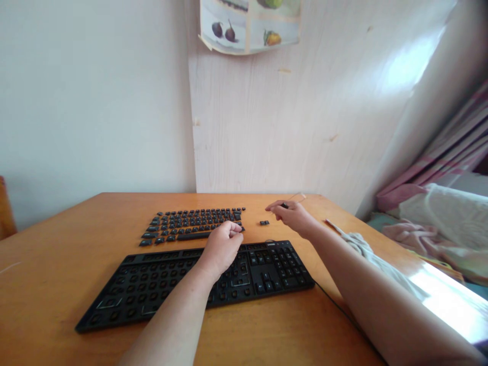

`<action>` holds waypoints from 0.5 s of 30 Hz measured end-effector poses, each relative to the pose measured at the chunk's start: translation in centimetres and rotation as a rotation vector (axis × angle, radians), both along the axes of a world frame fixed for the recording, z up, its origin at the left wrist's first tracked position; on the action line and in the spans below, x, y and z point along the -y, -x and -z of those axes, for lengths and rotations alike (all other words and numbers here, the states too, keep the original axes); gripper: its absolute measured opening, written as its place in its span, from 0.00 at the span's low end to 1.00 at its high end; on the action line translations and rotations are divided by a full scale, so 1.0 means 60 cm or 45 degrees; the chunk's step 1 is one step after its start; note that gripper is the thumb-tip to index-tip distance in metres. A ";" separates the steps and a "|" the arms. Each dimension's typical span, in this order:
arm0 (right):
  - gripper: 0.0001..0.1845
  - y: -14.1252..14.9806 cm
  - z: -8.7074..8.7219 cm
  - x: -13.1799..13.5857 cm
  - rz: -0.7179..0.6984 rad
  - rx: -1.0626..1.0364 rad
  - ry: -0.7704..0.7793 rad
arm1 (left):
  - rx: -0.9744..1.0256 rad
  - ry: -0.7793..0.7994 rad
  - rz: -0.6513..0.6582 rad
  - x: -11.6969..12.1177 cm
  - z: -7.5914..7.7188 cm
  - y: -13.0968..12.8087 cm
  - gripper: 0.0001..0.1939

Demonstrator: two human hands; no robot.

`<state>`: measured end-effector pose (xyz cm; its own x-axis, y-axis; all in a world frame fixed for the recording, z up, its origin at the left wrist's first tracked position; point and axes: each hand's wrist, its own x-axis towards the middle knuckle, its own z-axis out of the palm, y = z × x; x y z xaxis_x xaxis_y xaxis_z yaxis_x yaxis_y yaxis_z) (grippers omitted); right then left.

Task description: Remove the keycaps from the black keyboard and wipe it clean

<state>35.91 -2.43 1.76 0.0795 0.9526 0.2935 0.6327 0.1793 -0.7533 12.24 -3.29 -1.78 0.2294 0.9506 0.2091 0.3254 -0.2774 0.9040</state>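
A black keyboard (267, 272) lies on the table with bare switches over its left and middle parts; caps still sit on its right end. Over its upper middle edge is my left hand (224, 246), its fingers curled and pressed together; whether they hold anything is hidden. Beyond the keyboard, my right hand (293, 217) is closed on a thin wire tool (299, 196), with a small black piece, perhaps a keycap, showing at its fingers. Loose black keycaps (190, 221) stand in rows behind the keyboard. Two more small keycaps (264, 222) lie between the rows and my right hand.
The wooden table (57, 264) reaches back to the wall. A cable (343, 310) runs from the keyboard beneath my right arm. At the right lie a grey cloth (360, 244) and a pencil-like stick (333, 225). A fruit poster (247, 30) hangs above.
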 end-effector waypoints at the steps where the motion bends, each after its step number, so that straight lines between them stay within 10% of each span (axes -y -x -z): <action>1: 0.13 0.008 -0.005 0.009 -0.051 -0.069 0.037 | 0.007 0.000 -0.001 0.000 0.000 0.000 0.10; 15: 0.16 0.077 -0.014 0.071 -0.597 0.054 0.405 | -0.024 -0.036 -0.012 -0.001 0.003 0.000 0.10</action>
<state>31.26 -6.70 2.58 -0.3791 0.9251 -0.0198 0.5708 0.2170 -0.7919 12.25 -3.24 -1.93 0.2245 0.9464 0.2321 0.3447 -0.2999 0.8895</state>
